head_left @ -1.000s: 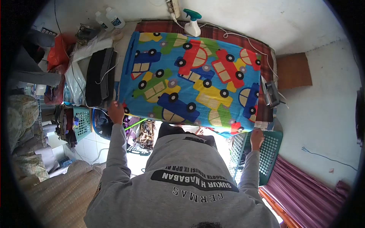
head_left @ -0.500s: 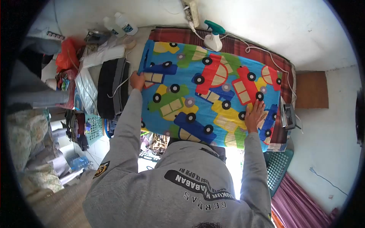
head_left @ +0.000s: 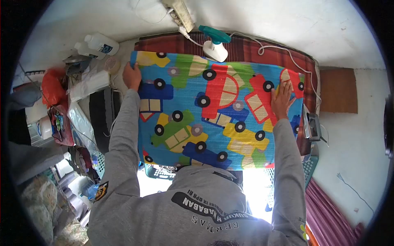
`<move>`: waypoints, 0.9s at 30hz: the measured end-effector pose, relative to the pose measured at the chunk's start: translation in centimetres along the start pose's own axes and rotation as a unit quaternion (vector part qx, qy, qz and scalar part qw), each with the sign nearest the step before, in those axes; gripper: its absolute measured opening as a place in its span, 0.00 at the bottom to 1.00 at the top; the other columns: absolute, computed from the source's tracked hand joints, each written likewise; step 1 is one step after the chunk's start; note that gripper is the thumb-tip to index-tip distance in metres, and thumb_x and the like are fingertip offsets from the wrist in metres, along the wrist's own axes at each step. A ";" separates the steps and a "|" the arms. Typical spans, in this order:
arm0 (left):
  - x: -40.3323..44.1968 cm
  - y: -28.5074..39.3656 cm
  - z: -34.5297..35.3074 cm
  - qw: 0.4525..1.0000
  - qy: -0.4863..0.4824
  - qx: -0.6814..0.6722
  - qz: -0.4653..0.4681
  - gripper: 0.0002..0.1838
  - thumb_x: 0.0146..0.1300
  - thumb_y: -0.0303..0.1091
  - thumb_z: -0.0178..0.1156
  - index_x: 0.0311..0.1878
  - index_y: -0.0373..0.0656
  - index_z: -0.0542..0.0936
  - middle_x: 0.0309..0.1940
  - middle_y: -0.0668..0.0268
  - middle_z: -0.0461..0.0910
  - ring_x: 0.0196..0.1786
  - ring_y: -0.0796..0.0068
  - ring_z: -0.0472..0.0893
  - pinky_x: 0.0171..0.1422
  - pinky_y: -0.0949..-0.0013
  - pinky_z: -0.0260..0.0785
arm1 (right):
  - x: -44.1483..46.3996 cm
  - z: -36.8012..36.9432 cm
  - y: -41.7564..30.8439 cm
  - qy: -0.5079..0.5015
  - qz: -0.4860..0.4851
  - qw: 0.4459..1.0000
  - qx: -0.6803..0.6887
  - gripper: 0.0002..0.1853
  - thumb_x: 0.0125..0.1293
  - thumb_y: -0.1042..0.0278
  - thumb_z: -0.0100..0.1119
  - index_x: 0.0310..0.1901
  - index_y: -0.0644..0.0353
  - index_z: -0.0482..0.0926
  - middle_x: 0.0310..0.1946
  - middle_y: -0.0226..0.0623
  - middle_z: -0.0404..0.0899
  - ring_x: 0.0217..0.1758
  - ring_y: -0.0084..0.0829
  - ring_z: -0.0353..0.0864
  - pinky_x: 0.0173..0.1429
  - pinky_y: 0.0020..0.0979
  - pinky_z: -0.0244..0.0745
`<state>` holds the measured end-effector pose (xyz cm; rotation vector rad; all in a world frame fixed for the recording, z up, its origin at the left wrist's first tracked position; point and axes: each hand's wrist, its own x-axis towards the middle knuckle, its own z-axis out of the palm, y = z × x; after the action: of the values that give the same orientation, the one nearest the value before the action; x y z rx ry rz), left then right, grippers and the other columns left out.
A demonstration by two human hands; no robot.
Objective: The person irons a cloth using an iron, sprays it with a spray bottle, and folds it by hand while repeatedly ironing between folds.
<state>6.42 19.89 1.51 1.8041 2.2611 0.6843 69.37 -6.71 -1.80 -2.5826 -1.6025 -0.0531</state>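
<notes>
A blue cloth printed with colourful cars [head_left: 186, 96] lies spread over a red checked cloth [head_left: 250, 51]. My left hand [head_left: 131, 77] is at its upper left edge, thumb and fingers closed on the border. My right hand [head_left: 282, 100] rests flat on the printed fabric toward the right, fingers stretched out and holding nothing. Just beyond the far edge stands a white spray bottle with a green trigger head [head_left: 215, 46]. To the right of the cloth is an iron [head_left: 312, 126], partly seen at the side.
A power strip [head_left: 179, 14] hangs on the wall with a white cord [head_left: 287, 51] running right. Folded dark clothes [head_left: 102, 121], plastic packaging [head_left: 88, 86] and white bottles [head_left: 101, 44] sit on the left. A green basket [head_left: 310, 169] is below right.
My left hand has moved up along the left edge, and the fold there is flattened out. My right hand has slid farther up the cloth. The view has shifted somewhat.
</notes>
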 end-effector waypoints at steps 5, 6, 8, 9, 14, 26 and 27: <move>-1.6 -0.8 1.2 0.996 0.057 0.046 0.041 0.23 0.78 0.46 0.62 0.62 0.36 0.81 0.58 0.46 0.84 0.62 0.40 0.82 0.64 0.45 0.73 | 4.7 0.4 -2.0 0.035 -0.014 0.997 0.071 0.47 0.77 0.32 0.57 0.86 0.55 0.60 0.86 0.53 0.56 0.91 0.50 0.49 0.87 0.67 0.47; -2.0 -0.2 1.0 0.996 0.072 0.023 0.055 0.23 0.78 0.46 0.62 0.65 0.37 0.79 0.62 0.47 0.83 0.66 0.42 0.80 0.66 0.45 0.72 | 5.8 -1.8 -4.9 0.069 -0.089 0.983 0.147 0.49 0.74 0.32 0.62 0.85 0.59 0.61 0.84 0.55 0.61 0.90 0.51 0.54 0.88 0.60 0.51; -3.9 0.3 0.6 0.986 0.124 0.061 0.095 0.26 0.78 0.47 0.62 0.68 0.38 0.77 0.67 0.48 0.80 0.70 0.42 0.77 0.70 0.44 0.69 | 7.4 -6.7 -13.3 0.047 -0.236 0.914 0.327 0.53 0.67 0.35 0.74 0.82 0.64 0.64 0.80 0.55 0.67 0.86 0.52 0.62 0.87 0.50 0.59; -5.2 0.7 0.3 0.970 0.173 0.101 0.138 0.29 0.78 0.48 0.62 0.72 0.39 0.75 0.72 0.49 0.77 0.74 0.43 0.73 0.73 0.43 0.66 | 8.1 -8.7 -17.5 -0.019 -0.241 0.886 0.395 0.55 0.62 0.40 0.80 0.81 0.66 0.65 0.79 0.55 0.69 0.83 0.52 0.67 0.84 0.49 0.64; -13.8 0.4 -0.6 0.951 -0.038 0.129 0.280 0.36 0.80 0.50 0.59 0.83 0.44 0.66 0.84 0.52 0.63 0.86 0.43 0.60 0.84 0.35 0.52 | 12.7 -11.9 -29.1 -0.106 -0.243 0.801 0.537 0.36 0.66 0.43 0.78 0.68 0.57 0.81 0.56 0.45 0.89 0.59 0.44 0.88 0.67 0.43 0.79; -23.4 -6.7 -6.1 0.942 -0.095 0.196 0.255 0.35 0.87 0.50 0.44 0.88 0.42 0.58 0.90 0.55 0.51 0.91 0.44 0.50 0.87 0.28 0.45 | 3.0 -18.2 0.8 0.062 0.169 0.717 0.674 0.14 0.72 0.55 0.76 0.50 0.55 0.91 0.40 0.27 0.88 0.38 0.20 0.82 0.42 0.27 0.76; -24.9 -7.7 -7.2 0.943 -0.092 0.195 0.252 0.35 0.87 0.50 0.44 0.88 0.42 0.58 0.90 0.55 0.51 0.91 0.44 0.50 0.87 0.28 0.45 | 2.2 -16.0 3.8 0.030 0.193 0.728 0.658 0.14 0.71 0.52 0.77 0.46 0.54 0.90 0.36 0.27 0.87 0.35 0.21 0.82 0.39 0.28 0.76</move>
<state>3.11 -6.87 0.64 2.5541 1.9149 0.1081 74.13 -8.05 14.00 -1.5794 -0.5282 0.7332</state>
